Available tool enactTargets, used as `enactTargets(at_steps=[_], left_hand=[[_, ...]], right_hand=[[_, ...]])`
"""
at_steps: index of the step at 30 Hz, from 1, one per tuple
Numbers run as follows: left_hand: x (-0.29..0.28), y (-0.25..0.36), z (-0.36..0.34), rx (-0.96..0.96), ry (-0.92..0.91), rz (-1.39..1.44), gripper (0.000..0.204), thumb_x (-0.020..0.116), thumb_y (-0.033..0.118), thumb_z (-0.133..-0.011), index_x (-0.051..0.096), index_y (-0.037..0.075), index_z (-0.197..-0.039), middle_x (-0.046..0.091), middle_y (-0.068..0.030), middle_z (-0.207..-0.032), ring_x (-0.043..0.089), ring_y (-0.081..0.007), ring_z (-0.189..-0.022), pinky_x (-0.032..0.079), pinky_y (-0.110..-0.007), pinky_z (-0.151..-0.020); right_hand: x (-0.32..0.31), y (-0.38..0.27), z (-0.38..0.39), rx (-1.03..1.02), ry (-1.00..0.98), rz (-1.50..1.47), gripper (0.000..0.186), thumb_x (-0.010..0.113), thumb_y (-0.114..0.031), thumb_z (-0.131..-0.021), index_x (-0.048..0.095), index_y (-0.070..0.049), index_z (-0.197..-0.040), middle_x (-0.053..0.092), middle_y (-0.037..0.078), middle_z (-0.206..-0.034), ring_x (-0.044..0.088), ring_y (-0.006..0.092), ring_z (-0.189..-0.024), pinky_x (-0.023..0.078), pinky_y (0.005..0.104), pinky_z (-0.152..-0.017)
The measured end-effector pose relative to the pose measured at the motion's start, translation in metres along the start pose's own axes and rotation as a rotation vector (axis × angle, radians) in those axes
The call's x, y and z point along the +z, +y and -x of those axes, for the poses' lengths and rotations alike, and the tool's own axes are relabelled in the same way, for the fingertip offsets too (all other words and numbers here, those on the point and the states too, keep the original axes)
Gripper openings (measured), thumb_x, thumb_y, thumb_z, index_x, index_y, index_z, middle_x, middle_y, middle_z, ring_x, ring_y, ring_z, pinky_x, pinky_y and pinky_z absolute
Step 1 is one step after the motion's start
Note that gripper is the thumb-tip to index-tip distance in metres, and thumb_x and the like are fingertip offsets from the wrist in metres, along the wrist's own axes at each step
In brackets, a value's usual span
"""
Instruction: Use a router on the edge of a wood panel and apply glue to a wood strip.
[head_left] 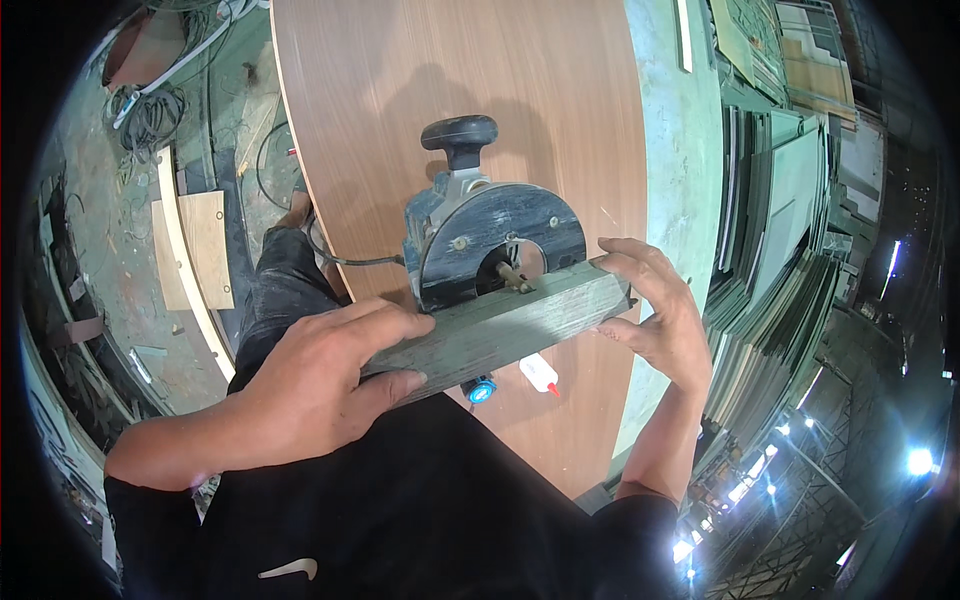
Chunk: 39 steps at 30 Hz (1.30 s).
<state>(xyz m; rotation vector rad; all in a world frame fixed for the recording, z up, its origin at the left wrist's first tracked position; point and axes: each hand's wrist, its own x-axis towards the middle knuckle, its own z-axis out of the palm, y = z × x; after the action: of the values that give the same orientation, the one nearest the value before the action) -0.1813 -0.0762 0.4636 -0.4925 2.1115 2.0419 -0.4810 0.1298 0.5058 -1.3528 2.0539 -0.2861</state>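
In the head view, a long grey bar (505, 330) is held up above the counter (365, 90), slanted, with its right end higher in the picture. It is pinched near its left end by the left hand (335, 370), with the fingers laid over the top and the thumb pressed on the near side. The other end is pinched by the right hand (657, 308), with the fingers bent over the top and the thumb set lower down. The bar seems to be held by both ends so that it can be kept steady and the middle left free.

Just behind the bar, a power tool (425, 225) is set on the counter, with its flat round plate (490, 215) turned to the person. It seems to be put that way so that the bit (512, 276) in the plate's hole can be seen and reached. Whether the plate is touched by the bar cannot be told. A white bottle (539, 374) and a small blue round thing (479, 388) are left nearer the person, perhaps to be kept close by
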Motion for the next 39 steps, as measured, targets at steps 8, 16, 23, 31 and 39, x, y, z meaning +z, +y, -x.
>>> enactTargets(at_steps=[8,16,23,31,39], left_hand=[[0.003,0.006,0.000,-0.041,0.058,0.025,0.041,0.072,0.010,-0.092,0.062,-0.003,-0.129,0.067,-0.0235,-0.118,0.066,-0.0425,-0.111,0.051,-0.045,-0.096],[0.001,0.005,-0.001,-0.046,0.005,0.017,0.041,0.072,0.011,-0.091,0.064,-0.004,-0.129,0.067,-0.0241,-0.120,0.065,-0.0429,-0.111,0.051,-0.045,-0.096],[0.005,0.005,0.001,-0.066,0.032,0.022,0.046,0.073,0.009,-0.090,0.062,-0.005,-0.133,0.067,-0.0246,-0.121,0.068,-0.0392,-0.109,0.051,-0.042,-0.095],[0.009,0.001,0.001,-0.118,-0.054,-0.011,0.050,0.075,0.012,-0.092,0.060,-0.007,-0.136,0.067,-0.0130,-0.119,0.061,-0.0182,-0.113,0.046,-0.033,-0.101],[0.016,0.004,-0.002,-0.113,-0.058,0.046,0.063,0.079,0.017,-0.092,0.049,-0.007,-0.142,0.066,-0.0163,-0.122,0.061,-0.0188,-0.113,0.047,-0.034,-0.101]], right_hand=[[0.002,0.002,0.002,-0.061,0.027,0.001,0.072,0.092,-0.019,-0.060,0.067,-0.008,-0.126,0.063,0.012,-0.138,0.061,0.0338,-0.124,0.053,0.0430,-0.094],[0.004,0.004,0.003,-0.029,0.032,-0.111,0.069,0.087,-0.002,-0.061,0.064,-0.009,-0.126,0.063,0.013,-0.137,0.060,0.0357,-0.125,0.052,0.0452,-0.099],[0.006,0.008,0.002,-0.009,0.036,-0.191,0.070,0.092,-0.011,-0.061,0.065,-0.007,-0.126,0.063,0.014,-0.138,0.059,0.0328,-0.129,0.046,0.0426,-0.109],[0.001,0.017,0.029,0.013,0.203,-0.149,0.096,0.094,-0.020,-0.063,0.050,-0.004,-0.147,0.055,0.013,-0.148,0.051,0.0292,-0.139,0.036,0.0428,-0.118],[0.080,0.073,0.181,0.181,0.913,-0.381,0.075,0.074,-0.028,-0.089,0.045,-0.002,-0.152,0.056,0.019,-0.147,0.050,0.0300,-0.141,0.033,0.0453,-0.120]])
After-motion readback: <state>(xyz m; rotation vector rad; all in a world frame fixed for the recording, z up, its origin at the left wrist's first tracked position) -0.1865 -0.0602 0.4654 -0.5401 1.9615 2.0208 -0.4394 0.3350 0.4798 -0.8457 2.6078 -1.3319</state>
